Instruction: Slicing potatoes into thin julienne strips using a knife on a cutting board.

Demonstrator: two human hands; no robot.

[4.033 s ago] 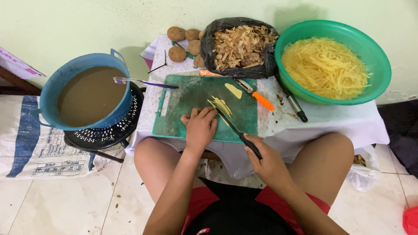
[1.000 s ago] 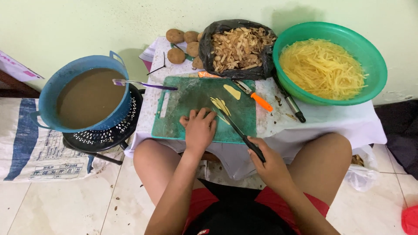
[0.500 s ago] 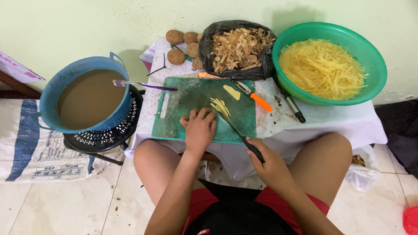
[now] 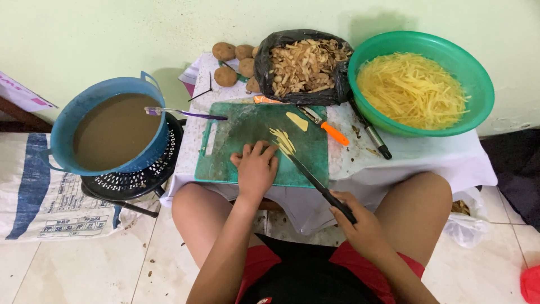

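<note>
A low table (image 4: 427, 160) draped in white cloth stands against a pale green wall. On it lies one scuffed green plastic cutting board (image 4: 247, 126). The left hand (image 4: 256, 168) presses flat, fingers together, on the board beside a small fan of thin yellow potato strips (image 4: 283, 139). The right hand (image 4: 360, 220) is clenched around the black handle of one slim knife (image 4: 318, 181), whose long axis runs diagonally, tip toward the strips.

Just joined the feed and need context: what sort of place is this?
Probably a home food-prep corner on a tiled floor, not a fitted kitchen. A low cloth-covered table carries a green plastic cutting board, a round green plastic bowl of yellow potato strips and a black plastic bag of peelings.
</note>
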